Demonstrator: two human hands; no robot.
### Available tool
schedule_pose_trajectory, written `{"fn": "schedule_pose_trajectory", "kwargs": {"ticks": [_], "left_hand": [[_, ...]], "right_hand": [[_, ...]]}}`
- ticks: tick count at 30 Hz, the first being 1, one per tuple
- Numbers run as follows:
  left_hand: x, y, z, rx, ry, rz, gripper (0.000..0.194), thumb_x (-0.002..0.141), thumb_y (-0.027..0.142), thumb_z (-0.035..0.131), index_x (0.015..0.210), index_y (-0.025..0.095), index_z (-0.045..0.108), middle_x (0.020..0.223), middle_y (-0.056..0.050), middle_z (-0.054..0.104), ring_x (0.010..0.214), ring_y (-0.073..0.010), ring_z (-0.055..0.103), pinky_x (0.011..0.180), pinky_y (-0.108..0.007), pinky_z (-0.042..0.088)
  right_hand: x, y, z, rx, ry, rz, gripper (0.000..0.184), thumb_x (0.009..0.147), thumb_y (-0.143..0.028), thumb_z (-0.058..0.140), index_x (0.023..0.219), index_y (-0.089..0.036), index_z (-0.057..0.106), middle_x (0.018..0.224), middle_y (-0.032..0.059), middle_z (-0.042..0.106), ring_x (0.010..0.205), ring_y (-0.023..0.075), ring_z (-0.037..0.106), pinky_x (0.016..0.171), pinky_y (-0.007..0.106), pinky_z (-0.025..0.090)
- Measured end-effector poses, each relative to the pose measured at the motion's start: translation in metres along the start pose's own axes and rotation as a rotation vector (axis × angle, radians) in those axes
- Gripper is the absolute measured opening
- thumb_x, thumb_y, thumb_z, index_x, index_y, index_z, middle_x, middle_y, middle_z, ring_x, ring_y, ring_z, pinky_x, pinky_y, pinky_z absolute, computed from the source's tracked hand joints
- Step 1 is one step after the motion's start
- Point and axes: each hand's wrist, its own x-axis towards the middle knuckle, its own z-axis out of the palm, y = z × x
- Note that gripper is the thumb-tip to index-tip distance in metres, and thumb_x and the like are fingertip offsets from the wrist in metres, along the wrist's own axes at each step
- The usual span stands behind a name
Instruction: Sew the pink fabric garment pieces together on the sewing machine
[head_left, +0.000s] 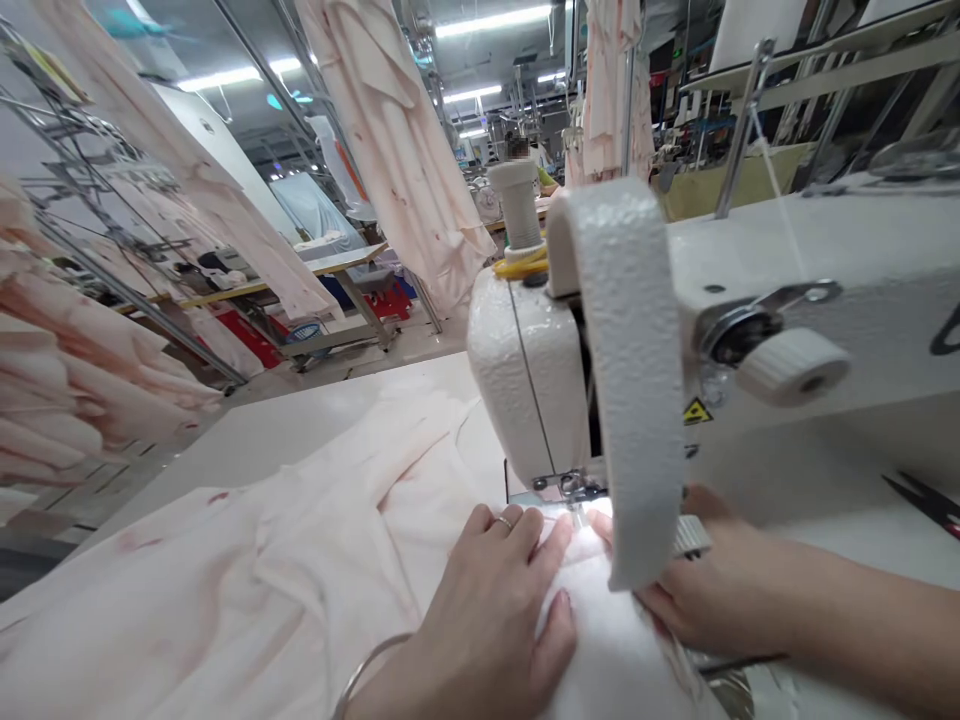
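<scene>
Your left hand point(499, 590) lies palm down at the lower centre of the frame, thumb set apart from loosely bent fingers, pressing on the pale pink fabric point(300, 560) without closing around it. A ring point(503, 521) sits on one finger, and a bracelet point(367, 665) circles your wrist at the bottom edge.

Your right hand point(694, 585) is at the lower right of centre, partly hidden behind the upright white guard point(634, 400). A fingertip shows left of the guard, on the cloth in the bright light; you cannot tell from this view whether the hand grips the cloth or just rests on it.

The fabric spreads in soft folds from the lower left to the lit spot beneath the sewing machine's head point(517, 375), where your left fingertips are just beside the presser foot area. The white table point(262, 430) shows beyond the folds, left of centre. Dark-bladed scissors point(926, 500) lie at the right edge. A white thread spool point(517, 200) stands behind the head, and pale pink garments point(397, 130) hang across the upper left.
</scene>
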Motion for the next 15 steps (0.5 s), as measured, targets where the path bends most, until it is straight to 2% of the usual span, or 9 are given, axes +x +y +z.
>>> {"fn": "schedule_pose_trajectory", "kwargs": {"ticks": [3, 6, 8, 9, 12, 13, 15], "left_hand": [[0.003, 0.002, -0.008, 0.045, -0.012, -0.007, 0.037, 0.078, 0.023, 0.041, 0.114, 0.016, 0.049, 0.095, -0.009, 0.052, 0.083, -0.0236, 0.046, 0.076, -0.044, 0.037], [0.0, 0.01, -0.015, 0.131, -0.06, -0.022, 0.04, 0.08, 0.021, 0.038, 0.119, 0.016, 0.045, 0.097, -0.009, 0.054, 0.083, -0.024, 0.049, 0.073, -0.043, 0.04], [-0.009, 0.022, -0.011, 0.24, -0.043, -0.056, 0.04, 0.081, 0.021, 0.036, 0.119, 0.012, 0.045, 0.099, -0.012, 0.057, 0.088, -0.0275, 0.052, 0.073, -0.045, 0.042], [-0.016, 0.029, -0.005, 0.296, -0.005, -0.044, 0.041, 0.081, 0.025, 0.037, 0.118, 0.009, 0.046, 0.102, -0.014, 0.057, 0.093, -0.0305, 0.052, 0.075, -0.047, 0.042], [-0.04, 0.054, 0.025, 0.405, 0.231, 0.085, 0.05, 0.08, 0.04, 0.043, 0.113, 0.003, 0.048, 0.115, -0.021, 0.052, 0.109, -0.035, 0.045, 0.084, -0.045, 0.041], [-0.046, 0.062, 0.035, 0.401, 0.323, 0.089, 0.047, 0.08, 0.039, 0.044, 0.112, 0.004, 0.048, 0.116, -0.021, 0.052, 0.11, -0.0337, 0.045, 0.084, -0.042, 0.042], [-0.055, 0.072, 0.048, 0.3, 0.398, -0.004, 0.037, 0.082, 0.03, 0.042, 0.112, 0.008, 0.047, 0.119, -0.019, 0.05, 0.113, -0.0306, 0.044, 0.085, -0.041, 0.042]], "right_hand": [[0.001, -0.001, -0.003, -0.06, -0.108, 0.005, 0.017, 0.065, -0.011, 0.05, 0.058, -0.017, 0.064, 0.052, 0.0047, 0.06, 0.046, 0.0191, 0.055, 0.048, 0.03, 0.035], [0.001, -0.002, -0.004, -0.021, -0.025, 0.093, 0.016, 0.07, -0.014, 0.048, 0.065, -0.016, 0.063, 0.053, 0.0044, 0.06, 0.042, 0.0184, 0.053, 0.045, 0.029, 0.033], [0.0, -0.002, -0.003, 0.021, 0.036, 0.12, 0.018, 0.074, -0.015, 0.046, 0.075, -0.016, 0.063, 0.05, 0.0025, 0.059, 0.04, 0.0169, 0.051, 0.044, 0.027, 0.031], [-0.002, -0.001, -0.003, 0.037, 0.053, 0.114, 0.02, 0.076, -0.016, 0.044, 0.082, -0.016, 0.063, 0.05, 0.0017, 0.059, 0.039, 0.0162, 0.049, 0.043, 0.027, 0.03], [-0.007, 0.003, -0.001, 0.054, 0.106, 0.085, 0.026, 0.082, -0.017, 0.039, 0.099, -0.013, 0.058, 0.059, 0.0035, 0.06, 0.047, 0.0168, 0.051, 0.047, 0.027, 0.034], [-0.01, 0.005, -0.001, 0.06, 0.132, 0.067, 0.027, 0.083, -0.017, 0.037, 0.1, -0.011, 0.057, 0.064, 0.0051, 0.061, 0.053, 0.0177, 0.052, 0.052, 0.029, 0.037], [-0.014, 0.005, -0.001, 0.079, 0.186, -0.006, 0.025, 0.085, -0.019, 0.036, 0.094, -0.01, 0.059, 0.074, 0.0074, 0.06, 0.066, 0.0185, 0.052, 0.066, 0.033, 0.039]]}}
